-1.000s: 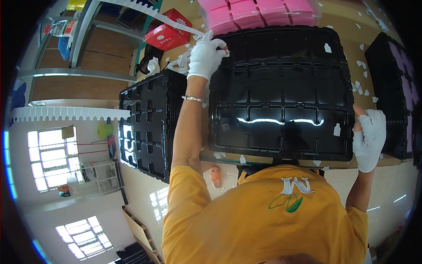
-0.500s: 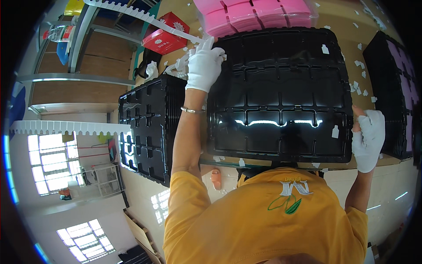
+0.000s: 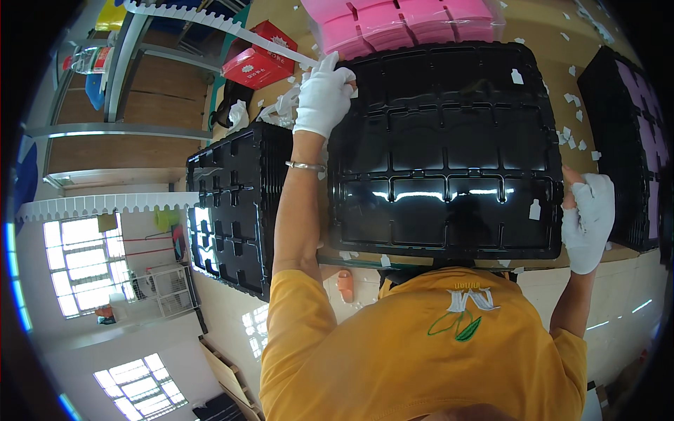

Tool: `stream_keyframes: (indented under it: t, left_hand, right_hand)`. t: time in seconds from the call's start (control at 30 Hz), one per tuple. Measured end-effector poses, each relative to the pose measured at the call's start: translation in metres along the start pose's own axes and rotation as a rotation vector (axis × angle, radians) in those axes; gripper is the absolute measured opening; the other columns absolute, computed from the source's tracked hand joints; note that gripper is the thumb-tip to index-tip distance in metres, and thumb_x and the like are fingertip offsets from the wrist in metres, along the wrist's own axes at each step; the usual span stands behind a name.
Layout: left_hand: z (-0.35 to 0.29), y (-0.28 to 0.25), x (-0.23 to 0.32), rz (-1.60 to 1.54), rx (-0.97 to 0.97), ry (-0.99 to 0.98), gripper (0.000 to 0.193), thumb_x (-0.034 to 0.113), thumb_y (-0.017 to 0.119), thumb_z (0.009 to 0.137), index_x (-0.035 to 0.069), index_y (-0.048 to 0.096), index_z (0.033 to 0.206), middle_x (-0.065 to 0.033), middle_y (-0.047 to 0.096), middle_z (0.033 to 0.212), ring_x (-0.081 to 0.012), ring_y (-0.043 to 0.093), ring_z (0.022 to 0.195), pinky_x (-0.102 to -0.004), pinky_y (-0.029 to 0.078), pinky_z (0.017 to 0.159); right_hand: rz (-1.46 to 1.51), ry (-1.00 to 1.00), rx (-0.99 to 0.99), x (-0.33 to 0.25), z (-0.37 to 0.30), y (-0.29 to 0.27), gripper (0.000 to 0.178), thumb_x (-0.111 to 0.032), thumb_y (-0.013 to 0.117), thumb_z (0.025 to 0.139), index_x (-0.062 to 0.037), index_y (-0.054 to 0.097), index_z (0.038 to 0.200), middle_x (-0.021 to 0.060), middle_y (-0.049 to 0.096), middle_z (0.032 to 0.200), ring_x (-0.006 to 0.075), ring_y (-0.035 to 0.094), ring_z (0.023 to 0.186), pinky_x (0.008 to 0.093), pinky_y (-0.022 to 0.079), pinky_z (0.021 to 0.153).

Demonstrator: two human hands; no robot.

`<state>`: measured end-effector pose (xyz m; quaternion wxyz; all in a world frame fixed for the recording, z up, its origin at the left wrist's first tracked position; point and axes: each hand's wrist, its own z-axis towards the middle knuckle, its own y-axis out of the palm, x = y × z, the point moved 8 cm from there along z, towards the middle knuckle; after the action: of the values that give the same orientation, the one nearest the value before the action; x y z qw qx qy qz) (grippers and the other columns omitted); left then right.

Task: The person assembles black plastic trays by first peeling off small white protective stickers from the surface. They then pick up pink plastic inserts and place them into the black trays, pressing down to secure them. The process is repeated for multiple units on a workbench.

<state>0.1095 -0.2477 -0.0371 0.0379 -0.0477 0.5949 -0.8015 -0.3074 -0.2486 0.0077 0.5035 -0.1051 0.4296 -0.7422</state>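
A large black plastic tray (image 3: 428, 140) with moulded compartments lies in front of me. Two white bottle-shaped labels, an upper label (image 3: 517, 76) and a lower label (image 3: 535, 209), are on its right side. My left hand (image 3: 323, 98), in a white glove with bare fingertips, is closed at the tray's far left corner. A small white label (image 3: 354, 92) shows at its thumb tip. The end of a white notched strip (image 3: 277, 49) meets its fingers; whether they grip it is unclear. My gloved right hand (image 3: 588, 221) grips the tray's right edge, bare thumb against the rim.
Stacked black trays (image 3: 235, 210) stand at the left; another stack with purple inserts (image 3: 642, 116) is at the right. Bagged pink foam sheets (image 3: 414, 21) lie beyond the tray, with a red box (image 3: 258, 59) to their left. White scraps (image 3: 572, 140) dot the table. A metal shelf (image 3: 126, 130) rises at far left.
My left hand shifts slightly up and left, its fingers turning at the tray's corner. My right hand and the tray hardly move. The background slides slightly left.
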Motion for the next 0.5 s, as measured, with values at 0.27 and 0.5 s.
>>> stream_keyframes:
  t: [0.27, 0.5]
  left_hand:
    - [-0.006, -0.008, 0.020, 0.191, 0.127, 0.082, 0.019, 0.009, 0.068, 0.076, 0.014, 0.070, 0.095, -0.0160, 0.054, 0.136, -0.0385, 0.050, 0.124, -0.0540, 0.037, 0.106]
    - [-0.034, -0.041, 0.028, 0.101, 0.254, 0.070, 0.015, 0.006, 0.070, 0.076, 0.010, 0.068, 0.090, -0.0164, 0.056, 0.130, -0.0353, 0.051, 0.122, -0.0502, 0.039, 0.102]
  right_hand:
    - [0.065, 0.037, -0.042, 0.007, -0.005, 0.007, 0.048, 0.009, 0.061, 0.069, -0.0050, 0.066, 0.115, 0.0077, 0.052, 0.086, 0.0251, 0.051, 0.079, 0.0360, 0.043, 0.073]
    - [0.028, 0.104, -0.048, 0.005, -0.019, -0.008, 0.045, 0.007, 0.060, 0.073, -0.0053, 0.066, 0.117, 0.0079, 0.051, 0.086, 0.0254, 0.051, 0.081, 0.0354, 0.043, 0.074]
